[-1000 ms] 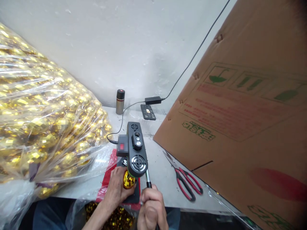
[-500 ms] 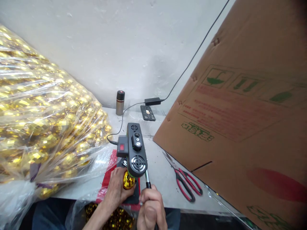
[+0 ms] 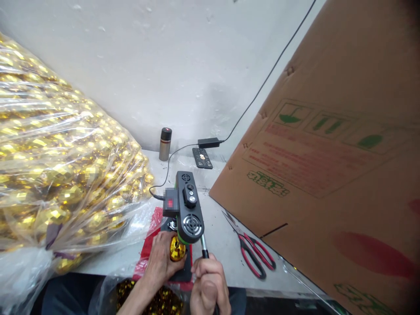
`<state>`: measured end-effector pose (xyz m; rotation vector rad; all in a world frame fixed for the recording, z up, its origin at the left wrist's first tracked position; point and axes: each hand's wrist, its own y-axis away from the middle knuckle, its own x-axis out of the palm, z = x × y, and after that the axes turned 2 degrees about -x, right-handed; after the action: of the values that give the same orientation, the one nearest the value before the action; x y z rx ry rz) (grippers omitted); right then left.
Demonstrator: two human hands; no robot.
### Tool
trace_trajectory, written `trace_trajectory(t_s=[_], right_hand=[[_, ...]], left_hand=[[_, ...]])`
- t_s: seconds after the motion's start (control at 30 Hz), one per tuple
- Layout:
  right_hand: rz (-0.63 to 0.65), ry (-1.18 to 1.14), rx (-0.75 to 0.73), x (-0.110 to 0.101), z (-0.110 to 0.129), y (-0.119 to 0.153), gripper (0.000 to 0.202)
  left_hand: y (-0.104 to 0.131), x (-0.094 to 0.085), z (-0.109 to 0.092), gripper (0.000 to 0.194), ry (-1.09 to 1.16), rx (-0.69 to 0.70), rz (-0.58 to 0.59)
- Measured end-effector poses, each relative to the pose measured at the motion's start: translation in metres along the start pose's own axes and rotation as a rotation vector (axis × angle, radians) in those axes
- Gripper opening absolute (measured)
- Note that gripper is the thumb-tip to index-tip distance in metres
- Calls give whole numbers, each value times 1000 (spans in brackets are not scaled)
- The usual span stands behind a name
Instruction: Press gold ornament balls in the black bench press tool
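My left hand (image 3: 159, 258) is closed round a gold faceted bauble (image 3: 177, 249), steadying it under the front end of a black benchtop machine (image 3: 190, 205) with a round vent. Its lower workings are hidden by the housing. My right hand (image 3: 210, 280) grips the black end of a metal lever (image 3: 204, 246) at the machine's right side. A dark base plate (image 3: 183, 274) and a red plastic sheet (image 3: 144, 256) lie beneath the machine and my left hand.
A huge clear bag of gold baubles (image 3: 65, 175) fills the left. More sit in a bag (image 3: 164, 302) at my lap. Red-handled scissors (image 3: 252, 249) lie beside a large cardboard box (image 3: 311, 166). Behind are a flask (image 3: 165, 144), phone (image 3: 202, 158) and power adapter (image 3: 209, 142).
The whole view has shifted slightly. Both hands keep their hold on the bauble and the lever, with no other clear movement.
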<state>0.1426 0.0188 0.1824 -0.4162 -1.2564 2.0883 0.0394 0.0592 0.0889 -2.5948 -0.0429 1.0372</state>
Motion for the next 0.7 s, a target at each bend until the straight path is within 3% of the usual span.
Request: trace_trajectory(t_s=[0.2, 0.5, 0.6, 0.7], right_hand=[[42, -51, 99, -3, -2, 12, 38], [105, -29, -54, -10, -27, 37, 37], [195, -27, -121, -17, -29, 31, 36], [191, -25, -75, -19, -14, 4, 33]], left_hand=[[-3, -3, -3, 37, -4, -2, -3], [0, 5, 2, 35, -28, 16, -34], [-3, 6, 2, 35, -14, 15, -45], [-3, 3, 0, 37, 8, 1, -16]])
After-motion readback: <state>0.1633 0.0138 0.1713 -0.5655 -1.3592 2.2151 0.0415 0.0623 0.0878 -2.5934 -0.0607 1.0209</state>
